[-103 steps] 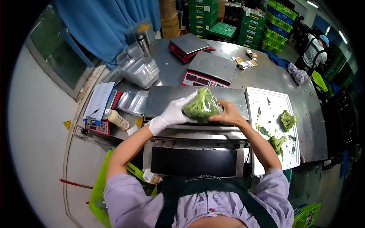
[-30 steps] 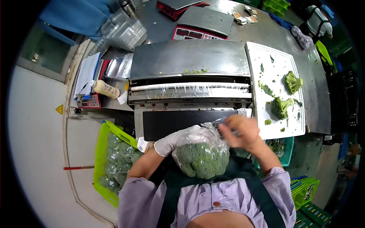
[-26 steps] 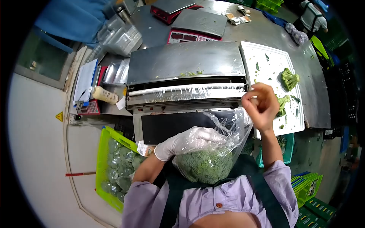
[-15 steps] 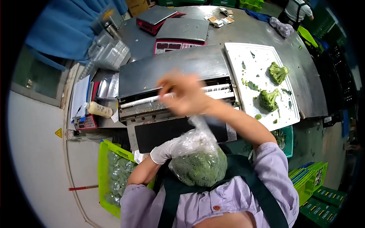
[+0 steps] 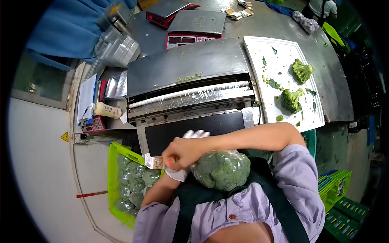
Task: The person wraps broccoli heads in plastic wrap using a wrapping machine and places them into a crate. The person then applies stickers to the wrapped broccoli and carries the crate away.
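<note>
A broccoli head in clear film (image 5: 223, 171) lies against my apron, florets facing me. My gloved left hand (image 5: 197, 134) is largely covered by my right forearm; its white fingertips show above the forearm and its cuff below. What its palm touches is hidden. Bare and with fingers curled, my right hand (image 5: 180, 154) crosses over the left one, beside a small printed label packet (image 5: 154, 161). Whether anything is pinched in it is too small to make out. Behind the hands stands the wrapping machine with its film roll (image 5: 194, 96) and black plate (image 5: 162, 135).
Two broccoli heads lie on a white board (image 5: 279, 109) at right. A green crate (image 5: 115, 190) of wrapped broccoli stands lower left. Scales (image 5: 196, 22), a bottle (image 5: 106, 109), clear trays (image 5: 117, 50) and a clipboard (image 5: 86, 97) surround the machine. Another person (image 5: 320, 10) stands far right.
The broccoli has moved from over the machine to my apron, its film gathered on the way. My right hand has swung from the right, across to the left and down over my left hand.
</note>
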{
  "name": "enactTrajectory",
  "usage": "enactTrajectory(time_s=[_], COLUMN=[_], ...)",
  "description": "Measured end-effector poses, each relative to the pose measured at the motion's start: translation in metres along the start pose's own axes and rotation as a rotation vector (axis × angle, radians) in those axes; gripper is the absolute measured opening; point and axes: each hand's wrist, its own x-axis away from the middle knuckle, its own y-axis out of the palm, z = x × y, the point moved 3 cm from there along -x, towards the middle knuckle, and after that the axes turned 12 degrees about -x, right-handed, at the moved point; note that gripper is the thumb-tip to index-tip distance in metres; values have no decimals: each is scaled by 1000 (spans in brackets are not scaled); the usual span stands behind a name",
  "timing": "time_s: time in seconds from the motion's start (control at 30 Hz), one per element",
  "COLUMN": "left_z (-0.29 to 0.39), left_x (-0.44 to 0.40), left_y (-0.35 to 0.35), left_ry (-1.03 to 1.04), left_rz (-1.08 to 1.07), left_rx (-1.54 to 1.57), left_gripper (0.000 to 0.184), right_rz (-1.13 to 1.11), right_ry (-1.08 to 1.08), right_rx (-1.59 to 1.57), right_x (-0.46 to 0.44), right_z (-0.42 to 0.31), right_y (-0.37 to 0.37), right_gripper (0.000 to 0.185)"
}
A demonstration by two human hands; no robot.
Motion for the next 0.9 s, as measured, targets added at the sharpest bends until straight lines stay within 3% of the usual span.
enactTrajectory(time_s=[0.1, 0.17, 0.23, 0.3, 0.33, 0.37, 0.57, 0.6, 0.73, 0.8, 0.9], left_z=[56, 92, 100, 69, 56, 49, 24, 23, 37, 35, 30], left_x=[19, 46, 56, 47, 50, 47, 50, 50, 69, 76, 83], left_y=[-1, 63, 120, 145, 154, 150, 135, 131, 124, 108, 90], left_ry=[320, 571, 859, 788, 626, 726, 417, 466, 452, 529, 629], left_rz=[155, 247, 17, -276, -312, -362, -510, -500, -530, -497, -451], left_rx=[-162, -406, -1267, -1679, -1691, -1840, -1533, -1657, -1354, -1199, -1037], left_gripper=[42, 39, 46, 69, 76, 93, 116, 120, 112, 102, 96], right_rz=[-88, -61, -41, -29, -22, -15, 75, 107, 369, 640, 855], right_ry=[385, 534, 631, 666, 683, 688, 689, 685, 628, 570, 229], right_rx=[-524, -711, -886, -956, -968, -971, -863, -810, -574, -717, -1039], right_x=[27, 49, 58, 68, 75, 84, 121, 124, 124, 137, 169], right_z=[27, 22, 35, 45, 48, 51, 70, 77, 111, 103, 90], right_y=[-4, -10, -7, -5, -5, -6, 0, 1, -2, 1, 21], right_gripper=[12, 22, 23, 23, 23, 23, 23, 23, 23, 27, 53])
